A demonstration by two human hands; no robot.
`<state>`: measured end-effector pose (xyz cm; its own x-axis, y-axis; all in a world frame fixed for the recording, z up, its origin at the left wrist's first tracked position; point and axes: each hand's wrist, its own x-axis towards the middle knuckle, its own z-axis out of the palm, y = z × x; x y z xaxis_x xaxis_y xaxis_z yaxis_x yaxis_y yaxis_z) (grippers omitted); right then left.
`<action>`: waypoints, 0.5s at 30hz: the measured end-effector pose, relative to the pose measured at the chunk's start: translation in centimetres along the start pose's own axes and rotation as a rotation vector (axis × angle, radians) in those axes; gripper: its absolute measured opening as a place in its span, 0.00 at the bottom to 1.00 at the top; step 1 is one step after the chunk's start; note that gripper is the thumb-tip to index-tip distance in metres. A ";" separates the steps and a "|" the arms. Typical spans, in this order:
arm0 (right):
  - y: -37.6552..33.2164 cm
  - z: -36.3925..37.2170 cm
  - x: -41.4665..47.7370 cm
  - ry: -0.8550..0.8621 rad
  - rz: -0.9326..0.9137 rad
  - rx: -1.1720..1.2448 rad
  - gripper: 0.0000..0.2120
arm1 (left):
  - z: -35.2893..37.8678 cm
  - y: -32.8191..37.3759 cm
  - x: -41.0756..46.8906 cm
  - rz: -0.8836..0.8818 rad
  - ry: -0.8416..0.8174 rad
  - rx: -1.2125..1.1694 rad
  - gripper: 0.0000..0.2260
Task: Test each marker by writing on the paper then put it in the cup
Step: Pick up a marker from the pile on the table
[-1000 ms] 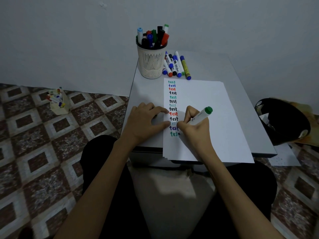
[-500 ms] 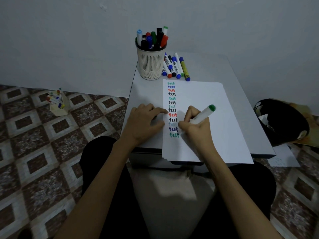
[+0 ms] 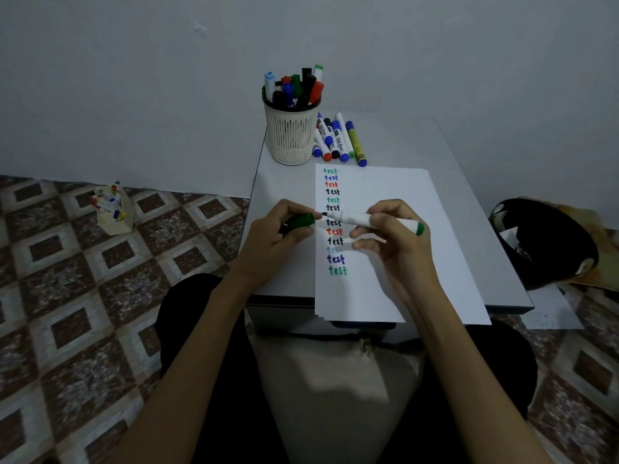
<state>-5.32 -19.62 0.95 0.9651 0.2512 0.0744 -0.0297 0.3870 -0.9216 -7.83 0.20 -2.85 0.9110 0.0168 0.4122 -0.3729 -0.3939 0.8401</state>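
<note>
Both hands have come up off the paper since 1 s ago. The right hand, then writing at the bottom of the "test" column, now holds the green marker roughly level above the sheet, tip pointing left, thumb & fingers curled round the white barrel, green end sticking out to the right. The left hand, which was lying on the sheet's left edge, now pinches a green cap aimed at the tip; tip & cap v. close, just apart, not joined. Bottom word of the column is green & complete. The paper lies on the grey table, near edge hanging over the front. At the table's far-left corner stands the cream mesh cup w/ several markers upright in it (blue, red, green, black). Just right of the cup a loose bunch of markers lies on the table beyond the paper's top edge. On the tiled floor at left is a small box of markers; at right, beside the table, a dark bag-like object, can't tell what exactly.
</note>
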 end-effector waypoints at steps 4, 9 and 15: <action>0.1 -0.2 0.1 -0.007 -0.017 -0.048 0.04 | -0.1 0.1 0.0 0.027 0.018 0.034 0.09; 0.7 0.3 0.3 -0.057 0.007 -0.175 0.04 | 0.0 0.2 -0.1 0.052 -0.030 0.061 0.09; -0.3 -1.2 1.4 -0.238 -0.046 -0.623 0.08 | -0.3 0.2 -0.2 0.057 -0.050 0.030 0.11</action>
<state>-3.68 -20.46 0.88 0.8759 0.4630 0.1355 0.2354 -0.1651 -0.9578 -8.17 0.35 -2.69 0.8963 -0.0522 0.4404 -0.4199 -0.4198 0.8046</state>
